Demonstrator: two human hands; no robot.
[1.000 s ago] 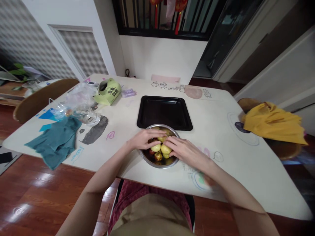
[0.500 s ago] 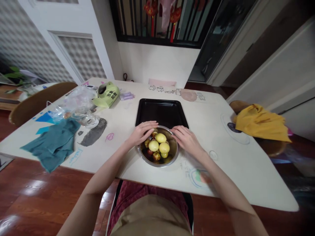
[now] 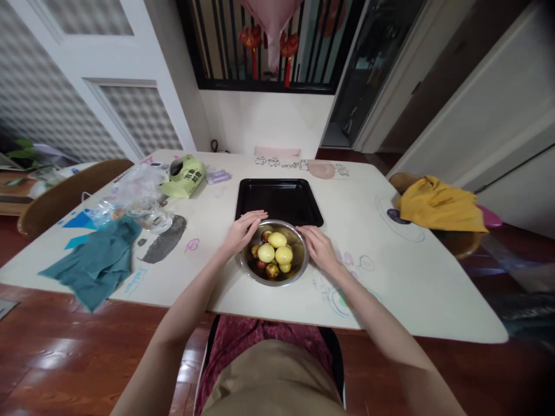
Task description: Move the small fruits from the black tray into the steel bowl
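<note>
A round metal bowl (image 3: 275,281) stands near the table's front edge, holding several fruits. Three smooth pale yellow fruits, probably lemons (image 3: 277,240), lie on top, with smaller brownish-red and green-yellow fruits (image 3: 272,270) below. My left hand (image 3: 244,232) rests at the bowl's upper left rim, fingers stretched out toward the tray. On the upper right rim lies my right hand (image 3: 319,245), its fingers extended and close together. Both hands touch the bowl from outside, with no fruit in them. Just behind the bowl is a black rectangular tray (image 3: 277,196), its front edge partly hidden.
On the white table (image 3: 355,202) lie a teal cloth (image 3: 93,263), clear plastic packaging (image 3: 147,214), a light green carton (image 3: 185,176) and a small purple packet (image 3: 218,176). A yellow cloth (image 3: 440,205) hangs over a chair at the right. Another chair (image 3: 65,193) stands left.
The camera view has shifted, moving the whole scene slightly in the picture. Both hands stay at the bowl's rim, the left thumb drawn nearer its fingers. The fruits look unmoved.
</note>
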